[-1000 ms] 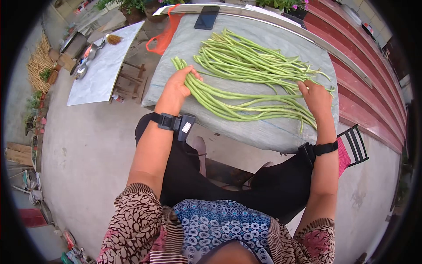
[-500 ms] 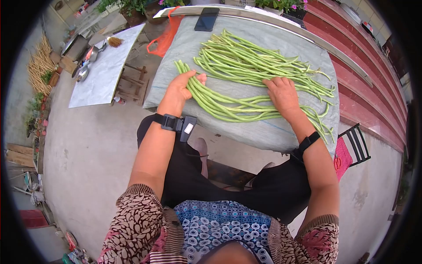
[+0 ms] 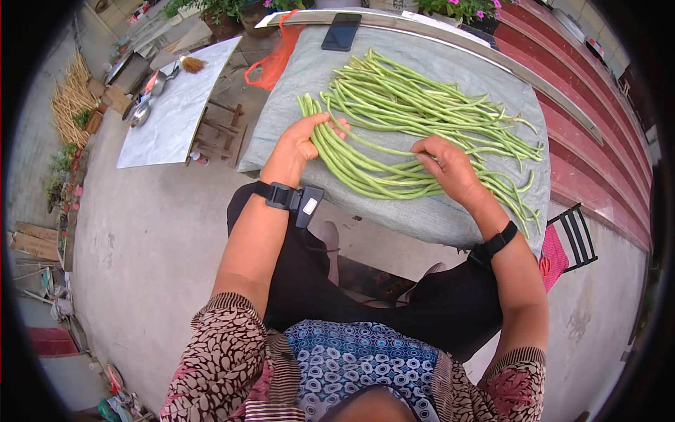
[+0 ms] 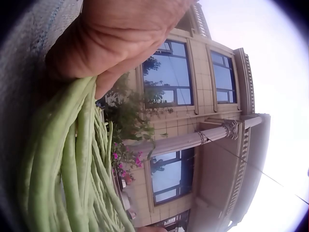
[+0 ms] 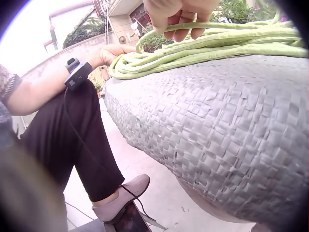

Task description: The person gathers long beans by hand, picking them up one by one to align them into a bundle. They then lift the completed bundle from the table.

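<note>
On the grey woven sack that covers the table lie long green beans in two lots. My left hand grips the left end of the near bundle, thumb on top; the left wrist view shows this hand over the bean ends. My right hand lies on the middle of the same bundle with its fingers curled round some beans. In the right wrist view those fingers pinch a looped bean. The larger far pile lies loose behind both hands.
A black phone lies at the table's far edge, near an orange net bag. A marble-topped side table with metal dishes stands to the left. To the right stand a folding chair with pink cloth and red steps.
My right hand has slid left along the near bundle, from its right tail to its middle, and curled round the beans. The left hand has kept its hold on the left end.
</note>
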Tool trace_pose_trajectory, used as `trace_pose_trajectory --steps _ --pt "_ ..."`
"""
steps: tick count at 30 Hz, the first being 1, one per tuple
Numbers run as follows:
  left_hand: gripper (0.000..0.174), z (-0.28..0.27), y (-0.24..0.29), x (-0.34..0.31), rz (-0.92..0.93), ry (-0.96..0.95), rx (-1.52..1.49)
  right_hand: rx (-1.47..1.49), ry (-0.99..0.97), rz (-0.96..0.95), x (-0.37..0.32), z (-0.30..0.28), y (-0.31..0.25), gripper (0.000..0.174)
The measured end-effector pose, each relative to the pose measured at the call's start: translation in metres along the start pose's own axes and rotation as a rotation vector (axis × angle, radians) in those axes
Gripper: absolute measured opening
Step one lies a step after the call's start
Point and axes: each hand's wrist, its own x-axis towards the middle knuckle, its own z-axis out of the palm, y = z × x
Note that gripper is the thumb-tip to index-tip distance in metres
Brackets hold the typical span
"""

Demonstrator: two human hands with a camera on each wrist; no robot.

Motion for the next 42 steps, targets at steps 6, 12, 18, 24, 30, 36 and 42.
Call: trace_pose_trajectory --steps 6,12,18,24,30,36,42 --pt "0.022 -0.002 -0.002 0.002 0.087 0.097 0.008 -0.005 -0.144 0.043 -0.004 -0.004 -0.006 0.01" --pt "0.013 0.008 -0.005 -0.006 0.11 0.127 -0.076 -0.12 -0.159 0.062 -0.007 -0.005 0.002 0.014" --pt "0.006 -0.011 -0.003 0.011 0.12 0.144 -0.083 -0.472 -0.018 0.205 -0.005 -0.042 0.006 0.034" --pt "0.007 -0.008 -0.003 0.01 0.151 0.212 -0.068 -0.742 0.164 0.563 -0.017 -0.1 0.027 0.04" --pt "0.01 -0.002 -0.004 0.003 0.181 0.213 0.011 -0.8 -0.009 0.559 -0.037 -0.103 0.065 0.023" --pt "0.012 -0.004 -0.002 0.007 0.169 0.171 0.029 -0.506 0.079 0.143 -0.004 -0.044 0.043 0.023" --pt "0.01 0.005 -0.003 -0.003 0.155 0.19 0.012 -0.534 0.034 0.157 0.016 -0.002 0.051 0.022"
